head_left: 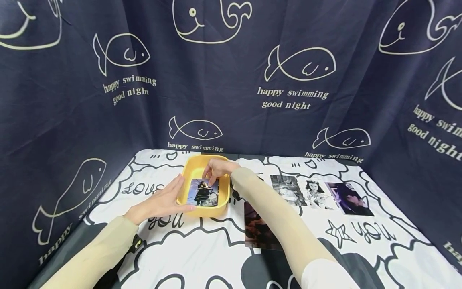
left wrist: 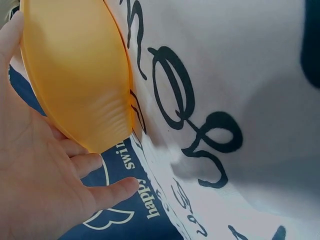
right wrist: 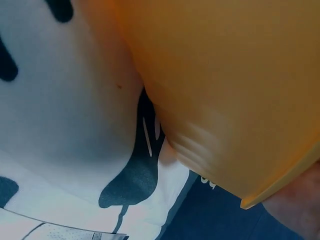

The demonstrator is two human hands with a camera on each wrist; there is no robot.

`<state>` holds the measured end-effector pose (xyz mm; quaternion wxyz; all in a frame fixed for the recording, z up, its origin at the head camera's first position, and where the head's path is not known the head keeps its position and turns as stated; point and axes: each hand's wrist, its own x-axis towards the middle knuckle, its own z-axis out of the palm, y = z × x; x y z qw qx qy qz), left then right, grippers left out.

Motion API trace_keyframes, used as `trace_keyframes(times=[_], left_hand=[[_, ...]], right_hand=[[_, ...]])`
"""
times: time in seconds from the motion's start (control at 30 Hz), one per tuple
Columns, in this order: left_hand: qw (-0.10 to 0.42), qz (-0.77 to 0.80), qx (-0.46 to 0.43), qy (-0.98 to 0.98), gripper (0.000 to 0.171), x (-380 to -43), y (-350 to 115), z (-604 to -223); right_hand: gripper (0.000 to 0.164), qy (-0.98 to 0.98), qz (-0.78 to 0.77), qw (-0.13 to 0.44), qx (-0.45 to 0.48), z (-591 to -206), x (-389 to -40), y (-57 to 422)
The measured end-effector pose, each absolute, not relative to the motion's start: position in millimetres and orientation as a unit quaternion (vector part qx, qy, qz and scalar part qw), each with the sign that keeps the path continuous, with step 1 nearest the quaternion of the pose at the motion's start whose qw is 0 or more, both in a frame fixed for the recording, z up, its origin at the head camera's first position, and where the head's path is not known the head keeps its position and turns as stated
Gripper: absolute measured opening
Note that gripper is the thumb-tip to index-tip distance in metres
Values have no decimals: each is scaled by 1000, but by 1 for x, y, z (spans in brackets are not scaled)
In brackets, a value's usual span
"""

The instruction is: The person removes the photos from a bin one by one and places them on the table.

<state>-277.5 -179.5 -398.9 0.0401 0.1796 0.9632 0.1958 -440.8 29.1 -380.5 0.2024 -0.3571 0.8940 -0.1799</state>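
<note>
A yellow plastic bin (head_left: pixel 225 200) stands on the patterned cloth in the head view. My left hand (head_left: pixel 163 202) holds its near left corner, thumb along the front rim and fingers against the left side. In the left wrist view, that hand (left wrist: pixel 45 175) lies against the bin's outer wall (left wrist: pixel 80 75), one finger sticking out free. My right hand (head_left: pixel 217 168) reaches over the right rim into the bin. Its fingertips pinch the upper edge of a photo print (head_left: pixel 203 194) showing a dark-clothed figure. The right wrist view shows mostly the bin's wall (right wrist: pixel 225 90); a bit of hand (right wrist: pixel 295 205) shows past its rim.
Right of the bin lie a grey photo (head_left: pixel 287 190), a black-and-white figure picture (head_left: pixel 317 194) and a purple dark photo (head_left: pixel 350 198) in a row. A reddish-brown print (head_left: pixel 258 233) lies nearer, partly under my right forearm. A navy curtain (head_left: pixel 231 96) hangs behind the table.
</note>
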Motion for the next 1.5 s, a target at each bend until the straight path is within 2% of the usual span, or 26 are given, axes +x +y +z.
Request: trace_keyframes(times=[0.27,0.6,0.8,1.2,1.5], left_hand=[[41,197,177,963,117,-277,-180,-396],[51,204,177,961,117,-276,-179,-396],[43,194,178,964,118,-278,-179,-397],[45,195,180,963,117,-277,-180,-398],[51,199,176,963,116,-278,-180,-398]], right_hand=[[37,910,-123,161,-362,-382,-439,24],[35,925,-115,177,-316,-385,-437,25],[34,926,-105,169,-321,-385,-438,25],[41,894,-252,194,-315,-379,-438,27],[33,865,-350,226,-279,-378,-438,33]])
